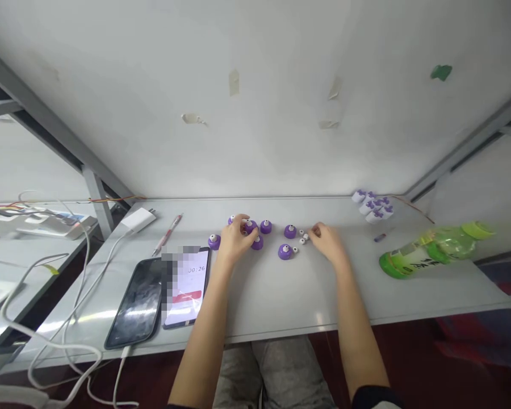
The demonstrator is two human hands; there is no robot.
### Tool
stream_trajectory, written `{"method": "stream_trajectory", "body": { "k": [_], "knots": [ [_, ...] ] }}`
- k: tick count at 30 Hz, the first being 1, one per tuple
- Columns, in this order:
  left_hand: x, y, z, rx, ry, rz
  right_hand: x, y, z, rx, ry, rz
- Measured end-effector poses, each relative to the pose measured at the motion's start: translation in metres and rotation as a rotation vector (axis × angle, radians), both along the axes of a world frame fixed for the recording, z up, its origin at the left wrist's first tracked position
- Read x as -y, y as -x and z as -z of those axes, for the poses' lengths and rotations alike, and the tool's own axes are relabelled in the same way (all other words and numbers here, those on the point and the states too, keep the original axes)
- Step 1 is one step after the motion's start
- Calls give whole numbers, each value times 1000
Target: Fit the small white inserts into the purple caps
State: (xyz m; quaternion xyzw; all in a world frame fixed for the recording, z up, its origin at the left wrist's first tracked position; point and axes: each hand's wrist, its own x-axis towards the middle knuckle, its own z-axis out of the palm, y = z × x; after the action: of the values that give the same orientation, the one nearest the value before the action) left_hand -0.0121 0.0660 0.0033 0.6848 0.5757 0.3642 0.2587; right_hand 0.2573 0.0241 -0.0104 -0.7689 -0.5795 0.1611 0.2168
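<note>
My left hand (235,241) has its thumb and fingers closed around a purple dome-shaped cap (250,227) with a white tip. Close by it stand similar purple caps, one on the left (214,242), one to the right (266,226) and one just below (258,243). My right hand (327,241) is closed in a pinch beside several small white pieces (302,241); whatever its fingertips hold is hidden. Between the hands, two more white-tipped caps, an upper one (290,231) and a lower one (285,251), stand upright on the table (276,301).
Left of my left arm lie a dark phone (136,301), a phone showing a timer (189,289), a pen (167,234) and a white charger (138,219) with cables. A green bottle (434,250) lies at right, near white-and-purple parts (372,207). A wall (272,142) rises behind.
</note>
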Motion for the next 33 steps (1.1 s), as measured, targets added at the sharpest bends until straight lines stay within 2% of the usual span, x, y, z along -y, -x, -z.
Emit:
{"method": "stream_trajectory", "body": {
  "k": [8, 15, 17, 20, 23, 28, 33],
  "knots": [
    [-1, -3, 4, 101, 68, 110, 3, 19, -5, -124, 28, -119],
    [2, -8, 2, 15, -17, 147, 1, 27, -2, -151, 12, -165],
    [3, -8, -1, -13, -107, 62, 0, 25, -1, -143, 3, -134],
    [1, -6, -5, -84, -302, -189, 0, 22, -2, -84, -8, -44],
    [-3, 0, -1, -221, -326, -356, 0, 20, -5, -14, 27, 19],
    [-8, 4, 12, -413, -194, -395, 3, 21, -8, -54, 74, 36],
    [-6, 1, 11, -398, -195, -361, 1, 22, -5, -68, 11, 66]
  ]
}}
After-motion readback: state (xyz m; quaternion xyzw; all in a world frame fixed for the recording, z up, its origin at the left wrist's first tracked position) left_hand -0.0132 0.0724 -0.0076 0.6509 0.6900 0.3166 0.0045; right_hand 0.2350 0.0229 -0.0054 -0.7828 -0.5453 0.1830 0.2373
